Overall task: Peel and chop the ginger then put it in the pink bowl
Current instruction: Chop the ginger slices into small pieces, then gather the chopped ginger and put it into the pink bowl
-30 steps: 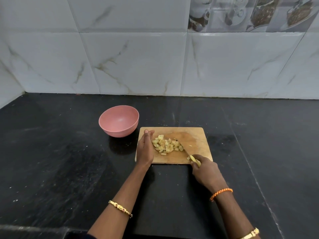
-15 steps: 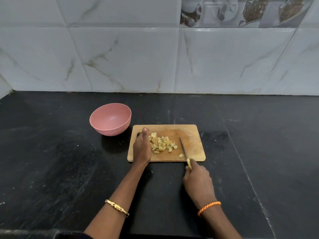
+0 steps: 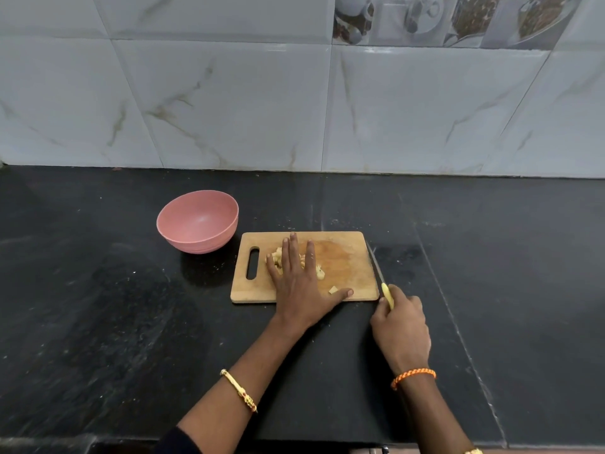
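Chopped ginger pieces (image 3: 320,272) lie in a small pile on a wooden cutting board (image 3: 347,257). My left hand (image 3: 299,283) lies flat over the pile with fingers straight and spread, hiding most of it. One loose piece (image 3: 333,290) sits near my thumb. My right hand (image 3: 400,326) grips the yellow handle of a knife (image 3: 387,294); its thin blade runs along the board's right edge, over the counter. The pink bowl (image 3: 198,221) stands empty to the left of the board, beyond its handle slot.
Everything sits on a black stone counter (image 3: 98,306). A tiled marble-look wall (image 3: 229,99) rises behind it. The counter's front edge runs along the bottom of the view.
My left hand moved from the pile's left side to lie flat over it. My right hand drew the knife off the board to its right edge.
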